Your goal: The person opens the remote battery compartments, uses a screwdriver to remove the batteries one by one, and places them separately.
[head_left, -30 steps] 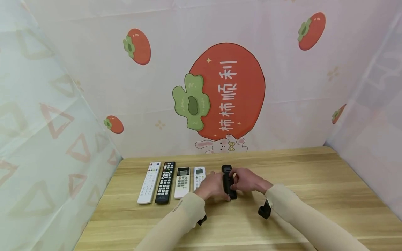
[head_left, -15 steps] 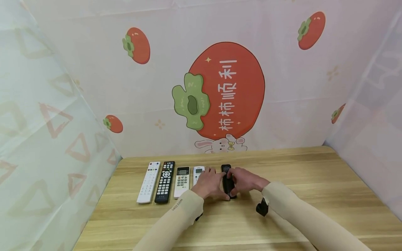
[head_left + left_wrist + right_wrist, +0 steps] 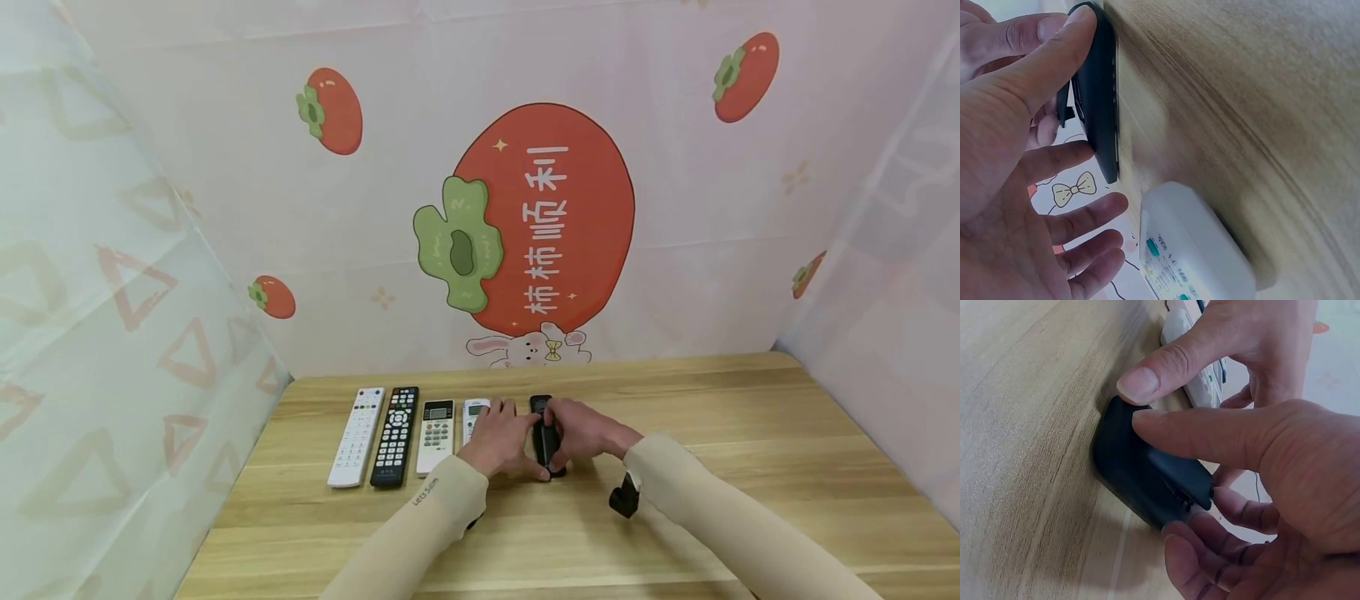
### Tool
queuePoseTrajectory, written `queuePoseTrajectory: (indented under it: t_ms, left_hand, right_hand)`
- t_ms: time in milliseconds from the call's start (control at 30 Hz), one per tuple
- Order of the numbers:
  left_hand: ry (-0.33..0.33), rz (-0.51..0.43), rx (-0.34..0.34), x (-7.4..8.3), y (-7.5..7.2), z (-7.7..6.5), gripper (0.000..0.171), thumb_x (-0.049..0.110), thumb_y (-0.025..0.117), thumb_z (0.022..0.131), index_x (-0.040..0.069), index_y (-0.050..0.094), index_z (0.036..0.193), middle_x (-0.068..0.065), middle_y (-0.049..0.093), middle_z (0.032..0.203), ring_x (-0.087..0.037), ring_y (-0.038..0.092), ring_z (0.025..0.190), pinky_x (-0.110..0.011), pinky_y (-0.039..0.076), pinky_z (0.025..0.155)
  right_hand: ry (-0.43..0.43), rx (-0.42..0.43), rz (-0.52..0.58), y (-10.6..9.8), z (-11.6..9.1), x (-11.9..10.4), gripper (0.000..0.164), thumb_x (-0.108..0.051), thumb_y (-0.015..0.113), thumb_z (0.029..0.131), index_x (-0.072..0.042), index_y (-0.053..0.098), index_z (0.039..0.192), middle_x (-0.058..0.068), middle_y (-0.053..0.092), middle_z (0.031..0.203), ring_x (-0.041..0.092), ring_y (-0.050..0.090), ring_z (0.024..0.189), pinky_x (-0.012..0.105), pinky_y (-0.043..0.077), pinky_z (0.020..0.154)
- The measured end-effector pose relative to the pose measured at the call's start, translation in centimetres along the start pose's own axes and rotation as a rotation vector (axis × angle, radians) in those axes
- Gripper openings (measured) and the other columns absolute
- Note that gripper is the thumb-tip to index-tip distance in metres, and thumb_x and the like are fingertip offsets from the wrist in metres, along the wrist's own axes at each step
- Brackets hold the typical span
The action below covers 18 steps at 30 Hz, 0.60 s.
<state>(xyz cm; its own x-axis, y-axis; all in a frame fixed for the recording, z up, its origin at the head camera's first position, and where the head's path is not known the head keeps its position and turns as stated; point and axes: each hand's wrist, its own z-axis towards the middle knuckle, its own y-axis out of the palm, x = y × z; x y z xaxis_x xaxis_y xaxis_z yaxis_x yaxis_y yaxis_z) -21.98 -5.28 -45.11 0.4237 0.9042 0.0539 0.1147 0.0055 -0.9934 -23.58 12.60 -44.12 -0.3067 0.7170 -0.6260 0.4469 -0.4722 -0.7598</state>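
A black remote control [image 3: 541, 404] lies face down on the wooden table, its back cover raised at a tilt. My left hand [image 3: 497, 442] grips the remote, thumb at its near end and index fingertip against its side, as the left wrist view shows; the other fingers are spread. My right hand [image 3: 585, 432] pinches the battery cover [image 3: 1183, 473], with the thumb on top near one end and a fingertip at the lifted end. A dark gap shows between cover and remote body [image 3: 1119, 453] in the right wrist view.
Left of the hands, a long white remote [image 3: 356, 437], a black remote with white buttons [image 3: 394, 437] and a cream remote with a display [image 3: 435, 439] lie in a row. A small white remote [image 3: 472, 410] is partly hidden by my left hand. A printed cloth [image 3: 360, 208] hangs behind.
My right hand has shifted slightly left over the black remote, its thumb now nearer the remote's near end. The battery cover has come up at a tilt. My left hand stays at the remote.
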Motion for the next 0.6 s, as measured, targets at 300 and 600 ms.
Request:
queuePoseTrajectory:
  t_ms: [300,600]
  left_hand:
    - [-0.005,-0.054,-0.012,-0.2,0.2,0.0,0.092,0.070,0.083,0.068,0.028,0.058,0.145,-0.008,0.055,0.115,-0.025,0.041,0.107,-0.042,0.042,0.095]
    - [-0.009,-0.116,-0.014,-0.4,0.4,0.0,0.091,0.069,0.082,0.070,0.027,0.056,0.147,-0.011,0.055,0.124,-0.029,0.043,0.113,-0.048,0.041,0.103]
  right_hand:
    - [-0.044,0.065,0.060,-0.1,-0.2,0.2,0.025,0.000,0.077,0.087,-0.004,0.056,0.100,0.004,0.055,0.081,0.017,0.051,0.070,0.030,0.046,0.063]
    - [-0.087,0.124,0.142,-2.9,-1.0,1.2,0.022,0.004,0.072,0.089,0.000,0.057,0.104,0.007,0.059,0.086,0.018,0.054,0.076,0.032,0.048,0.065]
